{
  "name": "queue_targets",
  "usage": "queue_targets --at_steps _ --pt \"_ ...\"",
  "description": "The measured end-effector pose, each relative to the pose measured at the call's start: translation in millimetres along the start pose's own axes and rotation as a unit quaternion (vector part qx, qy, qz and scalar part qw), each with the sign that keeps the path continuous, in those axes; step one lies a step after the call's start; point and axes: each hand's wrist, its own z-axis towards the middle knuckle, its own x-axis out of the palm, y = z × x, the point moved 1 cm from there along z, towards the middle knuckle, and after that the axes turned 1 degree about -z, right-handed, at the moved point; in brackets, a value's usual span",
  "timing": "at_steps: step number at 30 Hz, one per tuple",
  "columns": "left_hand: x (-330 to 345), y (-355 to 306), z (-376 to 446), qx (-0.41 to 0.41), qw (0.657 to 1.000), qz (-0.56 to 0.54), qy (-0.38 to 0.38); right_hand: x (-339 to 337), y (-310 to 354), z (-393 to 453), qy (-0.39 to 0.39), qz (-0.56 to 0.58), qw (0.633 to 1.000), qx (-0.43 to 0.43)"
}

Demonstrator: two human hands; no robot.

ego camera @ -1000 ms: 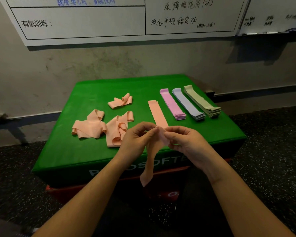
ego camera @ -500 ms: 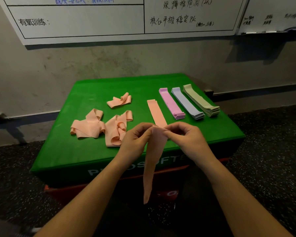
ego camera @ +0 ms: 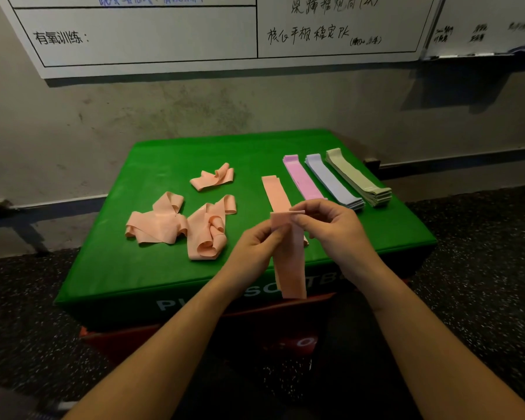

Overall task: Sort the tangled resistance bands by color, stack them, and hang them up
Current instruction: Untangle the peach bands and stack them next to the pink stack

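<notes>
A peach resistance band point(ego camera: 290, 265) hangs flat from my two hands over the front edge of the green box point(ego camera: 164, 268). My left hand point(ego camera: 255, 247) pinches its left edge and my right hand point(ego camera: 331, 228) pinches its top right corner. Behind them one flat peach band point(ego camera: 273, 190) lies on the box. To its right lie neat stacks of pink bands point(ego camera: 303, 178), lavender bands point(ego camera: 331, 180) and sage green bands point(ego camera: 356, 177). Three crumpled peach bands lie at left: one at the back point(ego camera: 214, 177), one at far left point(ego camera: 153, 222), one near the middle point(ego camera: 208, 234).
The green box sits on a red box point(ego camera: 128, 344) against a grey wall. Whiteboards point(ego camera: 164, 34) with handwriting hang on the wall above. Dark speckled rubber floor point(ego camera: 482, 283) surrounds the boxes.
The held peach band has been untwisted and spread flat; it now hangs as a wide strip. Both hands have risen slightly toward the flat peach band on the box.
</notes>
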Motion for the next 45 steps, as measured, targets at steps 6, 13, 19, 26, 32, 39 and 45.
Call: queue_targets --at_steps 6,13,19,26,32,39,45 --pt "6 -1 13 -0.014 0.999 -0.034 -0.030 0 -19 7 0.006 0.075 0.993 0.091" --pt "-1 7 54 -0.088 0.983 -0.146 -0.070 -4 -60 8 0.102 -0.010 0.983 0.155" --pt "-11 12 102 -0.112 0.958 -0.231 -0.131 -10 -88 16 0.085 -0.049 0.986 0.134" --pt "-28 24 163 -0.151 0.939 -0.236 -0.198 -27 -109 24 0.061 -0.062 0.987 0.136" --pt "-33 39 206 -0.173 0.935 -0.223 -0.216 -45 -125 36 -0.014 -0.041 0.992 0.121" --pt "-45 57 240 -0.193 0.937 -0.202 -0.208 -56 -136 51 -0.007 0.008 0.994 0.108" --pt "-41 67 269 -0.191 0.942 -0.150 -0.232 -68 -141 64 0.135 -0.063 0.982 0.120"
